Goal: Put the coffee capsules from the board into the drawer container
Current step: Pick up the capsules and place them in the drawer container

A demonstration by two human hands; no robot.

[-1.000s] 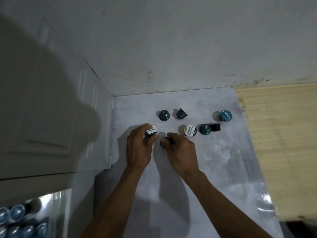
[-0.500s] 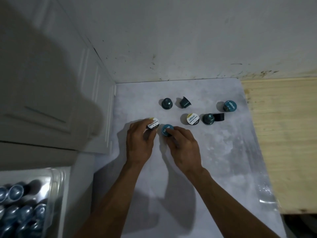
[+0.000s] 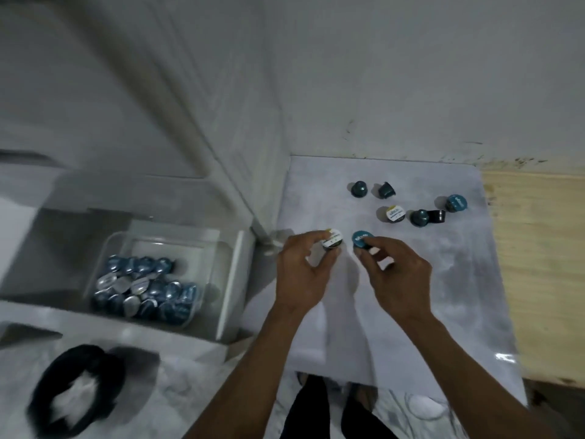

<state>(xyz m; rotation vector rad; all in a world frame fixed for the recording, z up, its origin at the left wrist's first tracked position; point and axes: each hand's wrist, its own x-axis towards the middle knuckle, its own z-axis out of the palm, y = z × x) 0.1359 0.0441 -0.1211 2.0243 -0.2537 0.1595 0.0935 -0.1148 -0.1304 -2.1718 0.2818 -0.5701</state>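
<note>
My left hand (image 3: pixel 300 274) pinches a white-lidded capsule (image 3: pixel 333 238) lifted off the grey board (image 3: pixel 443 296). My right hand (image 3: pixel 392 274) pinches a blue-lidded capsule (image 3: pixel 361 239) beside it. Several capsules still lie on the board: two dark ones (image 3: pixel 359 188) (image 3: pixel 386 189) at the back, a white-lidded one (image 3: pixel 395 213), a dark pair (image 3: pixel 419 217) (image 3: pixel 436 216) and a blue-lidded one (image 3: pixel 456 203) at the right. To the left, the clear drawer container (image 3: pixel 202 248) holds a heap of capsules (image 3: pixel 145 289).
A white cabinet front (image 3: pixel 221 122) rises between the drawer and the board. A wooden surface (image 3: pixel 538 264) lies right of the board. A black ring-shaped object (image 3: pixel 76 391) sits on the marbled counter at the lower left. The wall (image 3: pixel 411 74) closes the back.
Both hands have lifted their capsules off the board and drawn back toward me. The view has swung left, bringing the open drawer container fully into sight.
</note>
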